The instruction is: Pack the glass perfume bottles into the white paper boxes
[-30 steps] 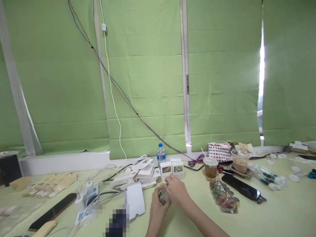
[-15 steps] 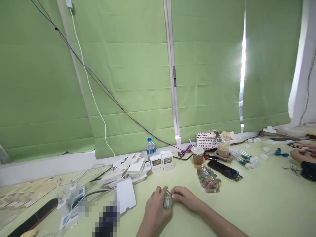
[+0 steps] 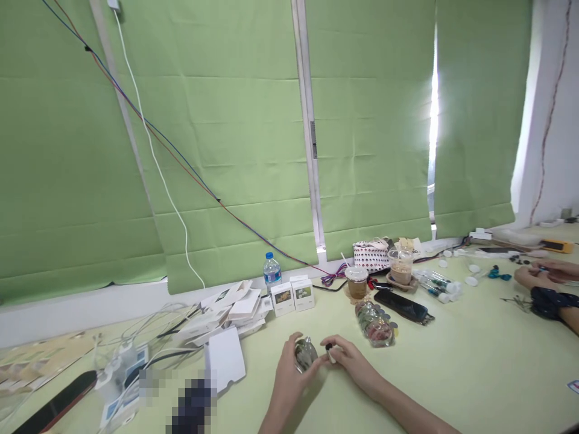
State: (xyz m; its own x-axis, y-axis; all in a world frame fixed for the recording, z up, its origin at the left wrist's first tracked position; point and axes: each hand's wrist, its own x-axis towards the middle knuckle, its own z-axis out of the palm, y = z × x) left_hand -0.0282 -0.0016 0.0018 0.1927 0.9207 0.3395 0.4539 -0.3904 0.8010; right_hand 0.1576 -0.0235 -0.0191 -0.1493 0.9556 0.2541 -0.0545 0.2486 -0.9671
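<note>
Near the front middle of the pale green table, my left hand (image 3: 289,372) is wrapped round a small clear round container (image 3: 306,354) with grey-green contents. Just to its right, my right hand (image 3: 348,360) pinches a small black and white piece (image 3: 330,352) between thumb and fingers. The two hands are close, with the left fingertips near the right ones. Beyond my right hand lies a clear-wrapped row of round items (image 3: 374,325), reddish and green. Two small white boxes with pictures (image 3: 283,299) stand behind my left hand.
White cartons (image 3: 226,361) and a power strip with cables (image 3: 129,367) lie left. A water bottle (image 3: 272,271), a drink cup (image 3: 357,283), another cup (image 3: 401,268) and a black phone (image 3: 402,306) stand or lie beyond. At right are another person's hands (image 3: 538,276).
My right hand has drawn back from the container and now shows a small black and white piece. The container has tilted in my left hand. The view has shifted slightly right.
</note>
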